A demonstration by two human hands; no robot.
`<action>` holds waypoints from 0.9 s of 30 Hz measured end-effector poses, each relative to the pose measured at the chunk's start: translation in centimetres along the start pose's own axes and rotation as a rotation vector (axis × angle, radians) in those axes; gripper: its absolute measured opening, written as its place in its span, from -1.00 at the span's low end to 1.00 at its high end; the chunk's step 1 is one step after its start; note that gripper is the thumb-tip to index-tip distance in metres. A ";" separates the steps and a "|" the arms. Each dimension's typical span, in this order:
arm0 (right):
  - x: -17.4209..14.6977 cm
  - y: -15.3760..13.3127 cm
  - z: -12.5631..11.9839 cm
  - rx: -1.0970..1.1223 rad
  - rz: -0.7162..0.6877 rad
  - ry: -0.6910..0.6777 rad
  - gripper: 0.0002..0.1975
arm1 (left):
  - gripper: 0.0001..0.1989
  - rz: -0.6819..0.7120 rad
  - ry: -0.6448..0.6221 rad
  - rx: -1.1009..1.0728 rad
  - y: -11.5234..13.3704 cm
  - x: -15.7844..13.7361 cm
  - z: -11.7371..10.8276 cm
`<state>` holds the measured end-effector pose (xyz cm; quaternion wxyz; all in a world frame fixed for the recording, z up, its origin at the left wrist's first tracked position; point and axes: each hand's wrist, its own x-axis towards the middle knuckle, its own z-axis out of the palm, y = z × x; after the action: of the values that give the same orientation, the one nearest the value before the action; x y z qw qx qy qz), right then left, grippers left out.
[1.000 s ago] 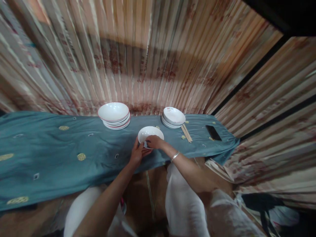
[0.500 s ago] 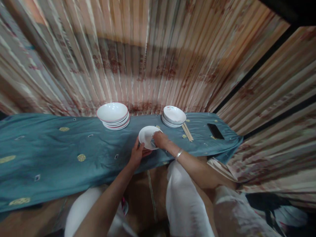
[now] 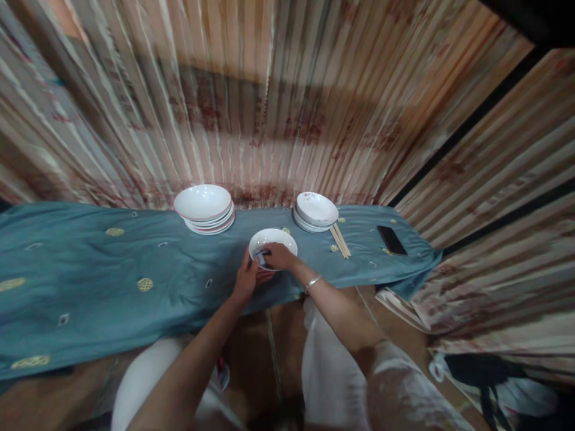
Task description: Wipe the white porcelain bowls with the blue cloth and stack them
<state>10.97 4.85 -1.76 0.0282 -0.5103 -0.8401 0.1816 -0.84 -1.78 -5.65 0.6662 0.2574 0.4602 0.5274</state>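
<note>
A white bowl (image 3: pixel 284 238) is tilted toward me near the front of the cloth-covered table. My left hand (image 3: pixel 248 276) grips its left rim, thumb on the inner edge and fingers underneath. Inside the bowl, my right hand (image 3: pixel 277 256) is closed on a small greyish cloth (image 3: pixel 262 257), pressed against the inner left side. The fingers partly hide the cloth, so its full shape does not show. A silver bracelet (image 3: pixel 312 283) circles my right wrist.
Stacked red-rimmed white plates and bowls (image 3: pixel 204 203) stand back left. Another bowl stack (image 3: pixel 317 209) is back right, with chopsticks (image 3: pixel 340 240) beside it. A black phone (image 3: pixel 392 239) lies farther right on the teal tablecloth (image 3: pixel 99 281). Pleated curtains (image 3: pixel 251 120) hang behind.
My right hand has moved the cloth leftward inside the bowl, from its middle right to the inner left side. My left hand still holds the rim; the bowl has barely shifted.
</note>
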 end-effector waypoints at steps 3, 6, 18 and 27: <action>-1.0 0.2 -1.0 0.053 -0.027 -0.081 -0.71 | -0.21 -0.001 0.007 -0.004 0.2 0.0 0.0; -2.2 0.9 -2.6 0.056 -0.049 -0.125 -0.81 | -0.25 0.001 -0.002 0.011 0.5 -0.2 0.0; -8.6 5.4 -1.0 1.347 0.249 0.345 -0.83 | -0.67 0.069 0.131 0.279 2.0 -1.4 -1.7; -8.3 7.4 0.7 1.615 0.334 0.526 -0.83 | -0.77 0.721 -0.045 0.975 1.6 -2.8 -0.4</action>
<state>21.05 0.54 -3.80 0.5486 -0.4762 -0.3341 0.6006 -2.00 -4.01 -3.52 0.2604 0.6838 0.5185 0.4425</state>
